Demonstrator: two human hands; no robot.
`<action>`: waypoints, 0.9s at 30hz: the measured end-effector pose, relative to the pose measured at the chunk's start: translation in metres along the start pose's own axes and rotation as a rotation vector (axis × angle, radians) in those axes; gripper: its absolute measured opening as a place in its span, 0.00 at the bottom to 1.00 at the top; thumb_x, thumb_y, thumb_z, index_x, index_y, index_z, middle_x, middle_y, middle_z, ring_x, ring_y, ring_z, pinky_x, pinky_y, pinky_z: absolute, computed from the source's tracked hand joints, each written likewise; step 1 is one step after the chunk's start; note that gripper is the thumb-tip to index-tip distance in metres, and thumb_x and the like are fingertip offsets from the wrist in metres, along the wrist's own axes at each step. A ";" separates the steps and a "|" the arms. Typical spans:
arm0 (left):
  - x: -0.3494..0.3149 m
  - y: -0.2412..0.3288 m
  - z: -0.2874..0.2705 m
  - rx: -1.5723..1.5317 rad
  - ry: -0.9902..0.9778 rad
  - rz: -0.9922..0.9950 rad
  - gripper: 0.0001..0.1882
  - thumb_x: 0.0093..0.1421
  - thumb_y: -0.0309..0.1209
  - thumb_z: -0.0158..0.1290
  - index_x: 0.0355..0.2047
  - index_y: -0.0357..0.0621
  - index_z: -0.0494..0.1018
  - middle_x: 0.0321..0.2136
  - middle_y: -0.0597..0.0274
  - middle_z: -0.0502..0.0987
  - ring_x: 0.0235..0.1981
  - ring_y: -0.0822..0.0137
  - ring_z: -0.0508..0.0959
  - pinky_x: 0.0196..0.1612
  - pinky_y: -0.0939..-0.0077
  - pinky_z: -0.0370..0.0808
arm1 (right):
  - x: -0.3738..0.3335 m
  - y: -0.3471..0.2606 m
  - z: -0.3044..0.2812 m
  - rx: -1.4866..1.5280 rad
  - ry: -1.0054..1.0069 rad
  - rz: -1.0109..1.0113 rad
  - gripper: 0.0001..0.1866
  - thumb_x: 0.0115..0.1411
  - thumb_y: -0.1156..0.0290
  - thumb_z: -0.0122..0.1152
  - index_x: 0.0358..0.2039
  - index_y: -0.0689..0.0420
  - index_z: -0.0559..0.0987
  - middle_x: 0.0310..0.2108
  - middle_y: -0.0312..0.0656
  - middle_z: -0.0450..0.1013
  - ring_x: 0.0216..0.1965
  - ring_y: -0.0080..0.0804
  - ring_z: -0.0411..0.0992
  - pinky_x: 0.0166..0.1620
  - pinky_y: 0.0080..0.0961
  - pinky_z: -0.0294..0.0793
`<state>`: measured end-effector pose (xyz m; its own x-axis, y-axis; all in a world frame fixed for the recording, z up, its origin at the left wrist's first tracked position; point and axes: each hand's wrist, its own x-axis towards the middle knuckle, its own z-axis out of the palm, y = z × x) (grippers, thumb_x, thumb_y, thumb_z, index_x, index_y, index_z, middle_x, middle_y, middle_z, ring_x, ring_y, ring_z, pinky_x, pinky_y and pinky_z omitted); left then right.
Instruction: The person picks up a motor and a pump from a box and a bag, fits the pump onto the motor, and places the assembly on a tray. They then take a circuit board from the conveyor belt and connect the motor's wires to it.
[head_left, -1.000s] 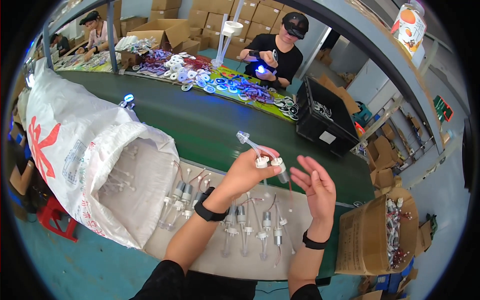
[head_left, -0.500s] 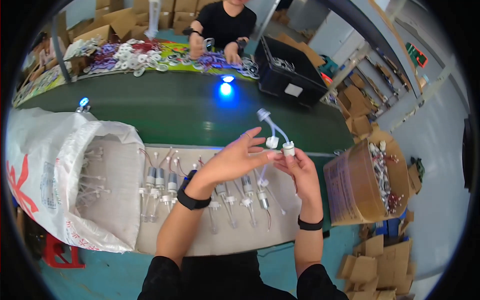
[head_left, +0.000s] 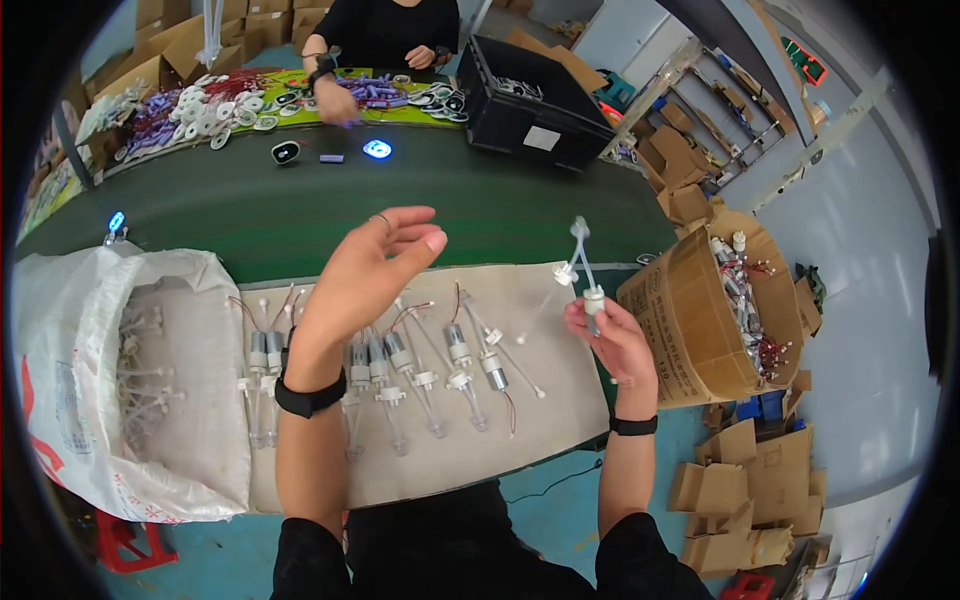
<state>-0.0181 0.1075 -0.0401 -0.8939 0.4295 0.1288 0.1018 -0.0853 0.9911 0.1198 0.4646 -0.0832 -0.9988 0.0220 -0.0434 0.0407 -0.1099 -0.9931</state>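
Short black sleeves [head_left: 312, 562], two black wristbands [head_left: 310, 399], thin finger ring [head_left: 379, 219]

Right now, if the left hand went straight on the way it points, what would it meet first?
The left hand would probably meet the black plastic crate at the far side of the green conveyor belt, though depth is unclear.

A flat pale-grey wall [head_left: 880, 300] stands right, a teal painted floor [head_left: 565, 515] near, a red plastic stool [head_left: 130, 545] near left.

A conveyor belt [head_left: 230, 205] and cartons [head_left: 782, 470] mark a workshop.
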 end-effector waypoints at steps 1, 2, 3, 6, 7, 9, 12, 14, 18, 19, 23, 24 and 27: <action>0.000 -0.003 0.001 0.026 -0.046 0.004 0.25 0.66 0.35 0.56 0.57 0.33 0.68 0.49 0.54 0.78 0.49 0.69 0.76 0.53 0.76 0.73 | 0.006 -0.002 0.009 0.007 -0.007 -0.006 0.22 0.68 0.65 0.54 0.57 0.66 0.70 0.53 0.55 0.72 0.57 0.47 0.71 0.60 0.41 0.70; 0.000 -0.007 0.001 0.056 -0.087 0.005 0.24 0.65 0.35 0.56 0.56 0.32 0.69 0.47 0.55 0.78 0.48 0.69 0.77 0.52 0.76 0.73 | 0.015 -0.005 0.023 0.064 0.022 0.024 0.24 0.68 0.65 0.53 0.60 0.64 0.66 0.50 0.54 0.73 0.53 0.44 0.74 0.57 0.39 0.74; -0.001 -0.007 0.002 0.071 -0.076 0.005 0.24 0.65 0.35 0.56 0.56 0.32 0.69 0.47 0.55 0.78 0.48 0.69 0.77 0.52 0.76 0.73 | 0.024 -0.008 0.037 0.121 0.047 0.054 0.26 0.69 0.66 0.52 0.64 0.62 0.63 0.48 0.53 0.75 0.49 0.42 0.77 0.54 0.37 0.78; -0.001 -0.009 0.007 0.214 -0.036 0.001 0.22 0.65 0.36 0.57 0.52 0.31 0.72 0.43 0.54 0.80 0.44 0.69 0.79 0.48 0.75 0.75 | 0.053 -0.018 0.065 0.174 0.017 0.056 0.28 0.72 0.67 0.45 0.70 0.53 0.54 0.47 0.54 0.75 0.47 0.42 0.78 0.51 0.37 0.81; 0.000 -0.011 0.007 0.230 -0.027 0.007 0.22 0.65 0.36 0.57 0.52 0.31 0.72 0.43 0.54 0.80 0.44 0.69 0.79 0.48 0.75 0.75 | 0.064 -0.021 0.072 0.179 -0.006 0.073 0.28 0.73 0.67 0.43 0.71 0.51 0.52 0.48 0.55 0.75 0.48 0.43 0.78 0.51 0.38 0.80; 0.001 -0.012 0.002 0.308 0.004 -0.019 0.23 0.65 0.36 0.57 0.53 0.30 0.72 0.43 0.53 0.80 0.44 0.68 0.79 0.47 0.76 0.76 | 0.093 -0.022 0.079 0.212 -0.017 0.058 0.24 0.74 0.66 0.40 0.69 0.53 0.57 0.49 0.55 0.74 0.49 0.45 0.77 0.51 0.38 0.80; -0.001 -0.011 -0.005 0.386 0.058 -0.058 0.24 0.64 0.37 0.57 0.53 0.29 0.72 0.43 0.51 0.80 0.43 0.66 0.80 0.46 0.75 0.76 | 0.144 0.002 0.071 0.362 0.075 0.050 0.18 0.73 0.66 0.42 0.60 0.55 0.67 0.47 0.52 0.72 0.50 0.47 0.77 0.51 0.38 0.80; -0.001 -0.014 -0.011 0.434 0.084 -0.071 0.24 0.64 0.37 0.58 0.52 0.29 0.72 0.43 0.51 0.81 0.44 0.66 0.80 0.46 0.74 0.76 | 0.167 0.011 0.063 0.270 0.110 0.100 0.19 0.71 0.67 0.43 0.61 0.55 0.67 0.47 0.52 0.72 0.50 0.47 0.77 0.51 0.37 0.80; -0.002 -0.015 -0.024 0.509 0.149 -0.119 0.24 0.63 0.37 0.58 0.52 0.28 0.72 0.42 0.51 0.81 0.43 0.66 0.81 0.46 0.75 0.76 | 0.197 0.027 0.051 -0.127 0.176 0.258 0.22 0.68 0.67 0.46 0.62 0.55 0.67 0.43 0.48 0.73 0.41 0.42 0.80 0.45 0.32 0.81; -0.001 -0.015 -0.028 0.521 0.185 -0.125 0.24 0.63 0.37 0.58 0.52 0.28 0.72 0.42 0.51 0.81 0.43 0.66 0.81 0.46 0.75 0.76 | 0.204 0.030 0.049 -0.353 0.172 0.316 0.23 0.68 0.66 0.47 0.62 0.55 0.67 0.42 0.46 0.74 0.38 0.40 0.81 0.42 0.29 0.82; 0.004 -0.019 -0.039 0.497 0.205 -0.126 0.25 0.63 0.37 0.59 0.52 0.28 0.72 0.42 0.51 0.81 0.43 0.66 0.81 0.46 0.75 0.76 | 0.224 0.047 0.048 -0.857 0.143 0.343 0.24 0.68 0.60 0.50 0.62 0.54 0.69 0.33 0.44 0.77 0.33 0.29 0.80 0.35 0.24 0.79; 0.003 -0.019 -0.040 0.495 0.217 -0.128 0.25 0.63 0.37 0.59 0.52 0.28 0.72 0.42 0.50 0.81 0.43 0.66 0.81 0.47 0.75 0.76 | 0.225 0.049 0.048 -0.860 0.139 0.348 0.24 0.68 0.60 0.50 0.62 0.54 0.69 0.33 0.44 0.77 0.33 0.29 0.80 0.35 0.24 0.79; 0.003 -0.022 -0.046 0.495 0.253 -0.124 0.25 0.63 0.38 0.58 0.52 0.28 0.72 0.42 0.50 0.81 0.43 0.66 0.81 0.47 0.75 0.76 | 0.225 0.043 0.058 -0.948 0.219 0.345 0.20 0.67 0.60 0.52 0.56 0.53 0.75 0.27 0.43 0.77 0.33 0.34 0.80 0.37 0.29 0.79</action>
<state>-0.0432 0.0699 -0.0633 -0.9826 0.1757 0.0594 0.1279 0.4100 0.9031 -0.1049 0.4075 -0.1290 -0.9060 0.3283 -0.2671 0.4231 0.6819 -0.5967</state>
